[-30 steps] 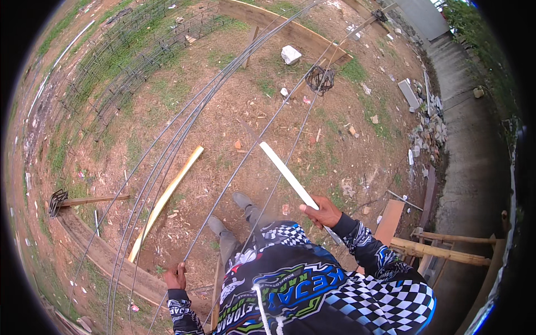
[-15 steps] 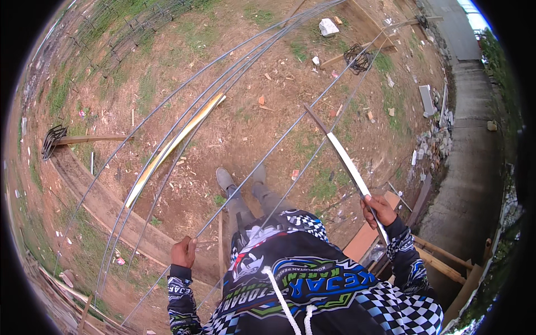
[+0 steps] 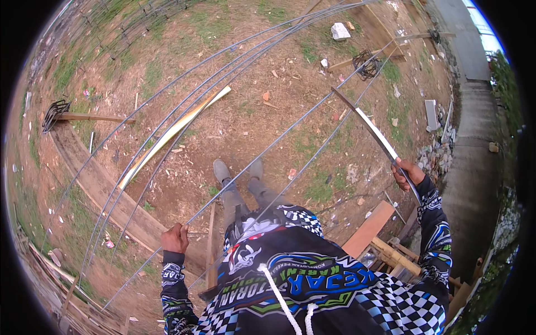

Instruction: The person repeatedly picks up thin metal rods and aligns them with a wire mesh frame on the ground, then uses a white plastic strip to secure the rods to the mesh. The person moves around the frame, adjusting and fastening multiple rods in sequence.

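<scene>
My left hand [image 3: 176, 238] is closed round a long thin steel rod [image 3: 268, 151] that slants from lower left to upper right in front of me. Another thin rod [image 3: 312, 157] runs alongside it on the right. In my right hand [image 3: 408, 174] is a long, narrow bar [image 3: 377, 133], dark at its far end with a pale, shiny upper face. That dark tip reaches the first rod; whether it touches cannot be made out. On the left, a long yellowish-white strip [image 3: 173, 134] lies among several more steel rods [image 3: 215, 79].
A wooden beam [image 3: 100, 187] curves across the left, with dark bent metal rings [image 3: 54, 115] at its end. More coiled metal [image 3: 367, 66] and a white block [image 3: 339, 31] are at the top right. Planks [image 3: 368, 229] sit by my right side, beside a concrete path [image 3: 479, 167].
My right hand has moved forward and to the right, carrying the bar with it. My left hand has shifted slightly up and left, still on the rod.
</scene>
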Available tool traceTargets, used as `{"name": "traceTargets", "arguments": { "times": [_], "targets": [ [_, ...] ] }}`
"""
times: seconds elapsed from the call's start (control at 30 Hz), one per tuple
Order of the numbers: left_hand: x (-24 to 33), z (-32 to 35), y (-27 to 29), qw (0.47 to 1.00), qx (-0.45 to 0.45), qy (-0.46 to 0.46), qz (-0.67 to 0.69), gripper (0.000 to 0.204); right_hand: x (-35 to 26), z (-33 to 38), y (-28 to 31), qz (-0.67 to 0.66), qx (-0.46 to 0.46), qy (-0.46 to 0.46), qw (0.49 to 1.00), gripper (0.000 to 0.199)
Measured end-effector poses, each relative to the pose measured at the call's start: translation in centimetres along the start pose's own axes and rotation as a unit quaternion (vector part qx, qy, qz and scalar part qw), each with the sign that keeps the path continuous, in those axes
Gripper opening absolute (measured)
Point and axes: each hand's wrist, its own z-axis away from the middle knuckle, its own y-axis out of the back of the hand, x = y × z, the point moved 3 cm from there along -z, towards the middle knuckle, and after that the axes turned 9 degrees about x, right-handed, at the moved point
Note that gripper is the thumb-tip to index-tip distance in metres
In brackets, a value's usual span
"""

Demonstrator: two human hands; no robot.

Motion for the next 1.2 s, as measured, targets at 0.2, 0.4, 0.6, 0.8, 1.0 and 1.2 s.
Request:
{"name": "traceTargets", "arguments": {
  "times": [0.2,0.4,0.6,0.8,1.0,1.2],
  "targets": [
    [0.2,0.1,-0.3,0.999,0.039,-0.012,-0.008,0.036,-4.9,-0.5,2.9,0.112,0.021,-0.007,0.993,0.037],
    [0.0,0.3,-0.5,0.999,0.023,-0.008,-0.038,0.036,-5.5,0.1,1.3,0.128,0.066,-0.020,0.989,0.037],
    [0.3,0.0,-0.1,1.000,0.013,-0.011,-0.018,0.036,-4.3,1.0,1.3,0.113,0.039,0.008,0.993,0.037],
    [-0.6,0.1,-0.9,0.999,0.011,-0.022,-0.038,0.035,-6.0,0.5,4.7,0.174,0.084,-0.049,0.980,0.042],
    [-0.4,0.2,-0.8,0.999,0.036,-0.014,-0.028,0.035,-6.0,0.3,-0.4,0.210,0.115,-0.037,0.970,0.042],
    [-0.1,-0.3,-0.8,0.999,0.032,0.014,-0.042,0.036,-4.2,-0.6,-2.6,0.142,0.107,-0.022,0.984,0.043]
  ]
}}
